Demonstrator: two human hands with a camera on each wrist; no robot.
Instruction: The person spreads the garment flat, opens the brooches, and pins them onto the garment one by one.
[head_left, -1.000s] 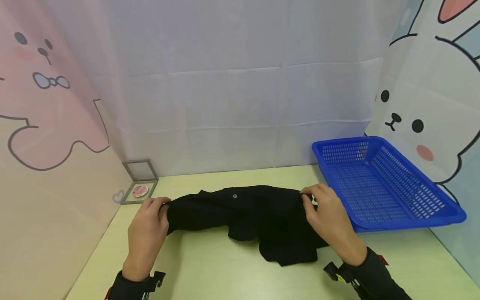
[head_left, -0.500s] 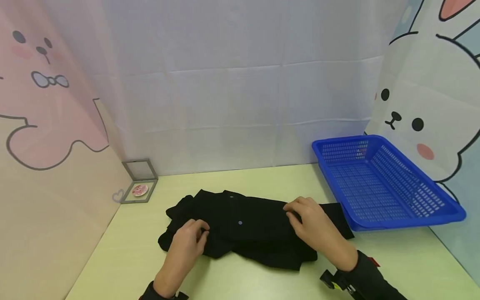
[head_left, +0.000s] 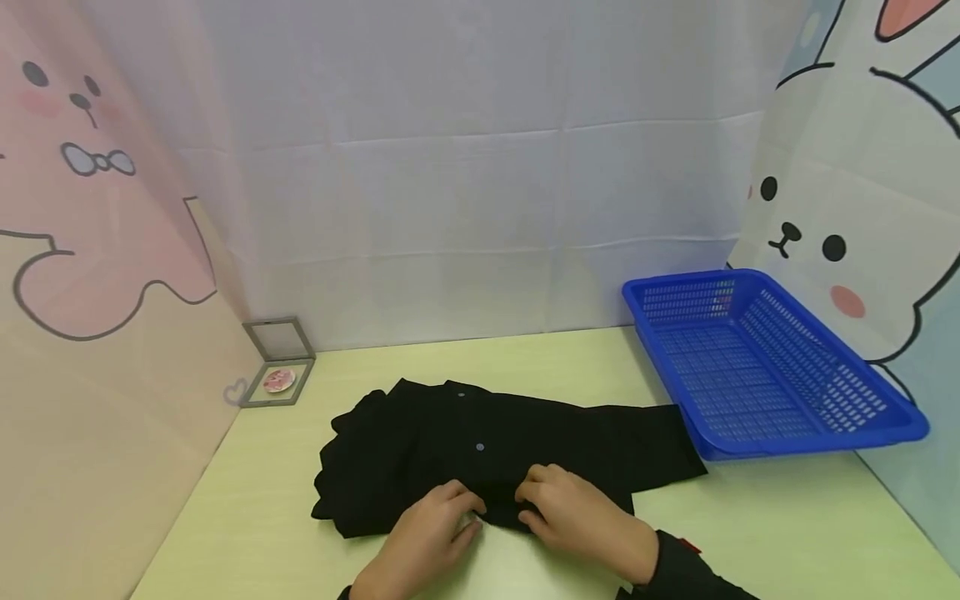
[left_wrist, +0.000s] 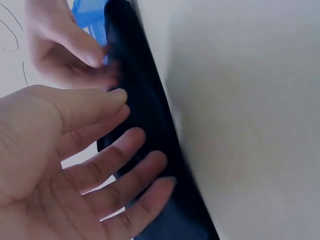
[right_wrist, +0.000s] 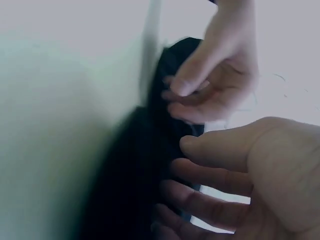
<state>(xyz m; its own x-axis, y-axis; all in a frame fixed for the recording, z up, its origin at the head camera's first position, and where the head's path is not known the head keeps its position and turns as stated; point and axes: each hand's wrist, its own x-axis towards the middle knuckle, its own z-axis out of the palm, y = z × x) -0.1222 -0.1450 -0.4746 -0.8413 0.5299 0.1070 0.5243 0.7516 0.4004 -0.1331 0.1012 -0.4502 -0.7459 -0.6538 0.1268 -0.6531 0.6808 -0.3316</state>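
Note:
A black buttoned shirt [head_left: 540, 433] lies spread across the table, two small buttons showing on its upper side and a flat strip of it extending right. My left hand [head_left: 431, 533] is at its near edge, left of my right hand [head_left: 573, 512]. The left wrist view has the left hand's fingers [left_wrist: 132, 140] loosely bent over the dark cloth, thumb apart from most of them. Likewise, the right wrist view finds the right hand's fingers [right_wrist: 215, 205] relaxed against the fabric, its thumb separate. Neither hand pinches the cloth in these views.
At the right stands a blue plastic basket [head_left: 817, 444], its near left corner close to the shirt's right end. A grey-framed open case [head_left: 300, 383] with a round pink-patterned piece [head_left: 279, 381] sits at the back left. Curtains with cartoon animals enclose the table [head_left: 225, 533].
The shirt was lifted by both hands at its ends, then laid down and flattened. Both hands have since come nearer the body and closer together, to the shirt's near edge.

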